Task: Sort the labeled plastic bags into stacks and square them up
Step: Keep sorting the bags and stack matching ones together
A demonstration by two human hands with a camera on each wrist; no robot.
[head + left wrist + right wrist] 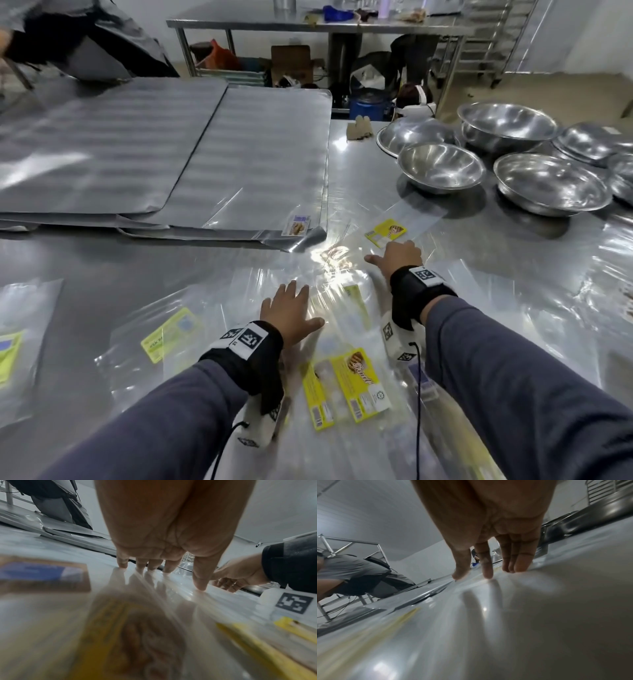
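Two hands lie flat on clear plastic bags in the head view. Left hand (291,313), fingers spread wide, pressed on a see-through bag (342,308) in the middle of the shiny steel worktop (513,240). Right hand (397,257) a bit farther away, fingers straight, just beside a bag with a yellow label (385,232). More yellow-label bags (346,387) spread loose near the wrists, not yet in neat stacks. One bag with a purple label (296,225) on the gray sheets (257,164) at the back left. Steel bowls (442,166) at the back right.

Left wrist view: left hand (164,534) open, fingertips (122,564) touching the clear plastic, holding nothing. Right hand (240,573) close by, low over the bags. Yellow labels (254,639) blurry up close.

Right wrist view: right hand (488,534) open, fingers (487,566) straight, tips down on shiny plastic. Another person (351,572) bent over at the far left.
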